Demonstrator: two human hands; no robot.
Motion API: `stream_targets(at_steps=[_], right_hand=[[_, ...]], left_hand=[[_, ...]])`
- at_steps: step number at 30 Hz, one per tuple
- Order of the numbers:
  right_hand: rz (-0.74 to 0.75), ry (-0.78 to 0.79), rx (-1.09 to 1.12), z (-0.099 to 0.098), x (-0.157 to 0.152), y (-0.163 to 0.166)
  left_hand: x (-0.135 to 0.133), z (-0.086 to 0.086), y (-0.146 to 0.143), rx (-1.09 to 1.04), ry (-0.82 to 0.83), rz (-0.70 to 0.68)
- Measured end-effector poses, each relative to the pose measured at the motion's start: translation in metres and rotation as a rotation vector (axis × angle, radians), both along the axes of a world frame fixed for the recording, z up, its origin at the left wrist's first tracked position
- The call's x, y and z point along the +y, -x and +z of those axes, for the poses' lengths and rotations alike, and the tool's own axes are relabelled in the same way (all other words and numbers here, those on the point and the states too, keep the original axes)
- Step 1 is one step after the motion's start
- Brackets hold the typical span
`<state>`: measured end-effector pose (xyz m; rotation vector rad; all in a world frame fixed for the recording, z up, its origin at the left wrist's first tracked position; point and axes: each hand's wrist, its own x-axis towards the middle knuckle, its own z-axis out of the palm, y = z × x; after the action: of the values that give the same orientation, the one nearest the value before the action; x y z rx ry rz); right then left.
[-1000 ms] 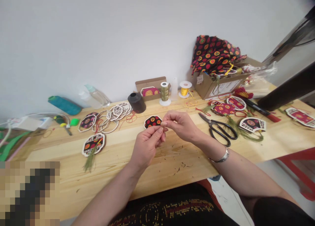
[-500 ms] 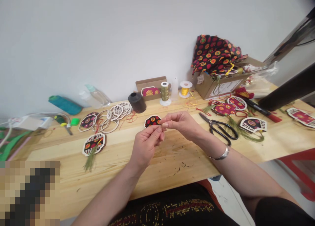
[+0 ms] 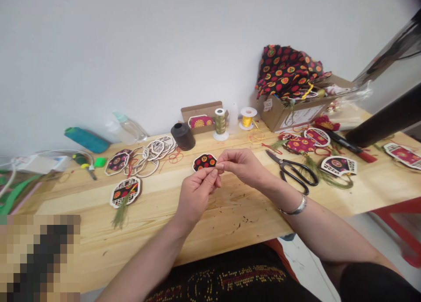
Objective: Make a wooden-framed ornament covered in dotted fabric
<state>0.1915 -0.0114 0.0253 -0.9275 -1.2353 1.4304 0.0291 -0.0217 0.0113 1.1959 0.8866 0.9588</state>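
My left hand (image 3: 198, 192) and my right hand (image 3: 241, 166) meet over the middle of the table, fingertips pinched together. Whatever sits between the fingertips is too small to make out. Just behind them lies a wooden-rimmed ornament piece (image 3: 203, 162) with black fabric and red and orange flowers; its right end is partly covered by my fingers. Right of my right hand lies a pair of black-handled scissors (image 3: 296, 168), blades partly apart. On the left rests a framed ornament (image 3: 126, 191) with a green tassel (image 3: 121, 214).
Along the wall stand a black thread cone (image 3: 183, 136), a green thread spool (image 3: 220, 124) and a yellow cord spool (image 3: 247, 119). A cardboard box (image 3: 279, 115) holds patterned fabric (image 3: 289, 72). Cut-out wooden frames (image 3: 156, 149) lie left; a black pole (image 3: 384, 115) slants in at right.
Both hands have shifted very slightly to the right, still pinched together. A little more of the flowered ornament piece shows behind them. Nothing else has visibly moved.
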Motion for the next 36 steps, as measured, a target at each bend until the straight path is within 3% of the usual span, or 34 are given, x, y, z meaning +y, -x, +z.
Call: stream_targets(at_steps=[6,11,15,21,27,29,33,36], right_hand=[[-0.060,-0.047,-0.057,0.000,0.001,-0.003],[-0.103,-0.079,-0.079,0.001,0.001,-0.005],[-0.182,-0.154,-0.094,0.004,0.001,-0.008],[-0.331,-0.221,-0.112,0.007,0.002,-0.016],[-0.417,-0.297,-0.141,0.007,0.003,-0.021],[-0.430,-0.339,-0.179,0.008,0.002,-0.021],[-0.409,-0.502,-0.316,0.008,0.000,-0.020],[-0.342,-0.683,-0.453,0.008,-0.002,-0.017]], left_hand=[[0.001,0.002,-0.003,-0.157,0.124,0.024],[0.002,-0.001,-0.004,-0.140,0.146,0.039],[0.003,-0.006,-0.001,-0.005,0.050,0.086],[0.007,-0.002,0.001,0.207,-0.237,0.141],[0.004,0.005,0.002,0.267,-0.341,0.373],[0.001,0.008,0.003,0.178,-0.204,0.264],[-0.002,0.013,0.002,-0.040,0.265,-0.152],[0.000,0.015,0.001,-0.100,0.422,-0.232]])
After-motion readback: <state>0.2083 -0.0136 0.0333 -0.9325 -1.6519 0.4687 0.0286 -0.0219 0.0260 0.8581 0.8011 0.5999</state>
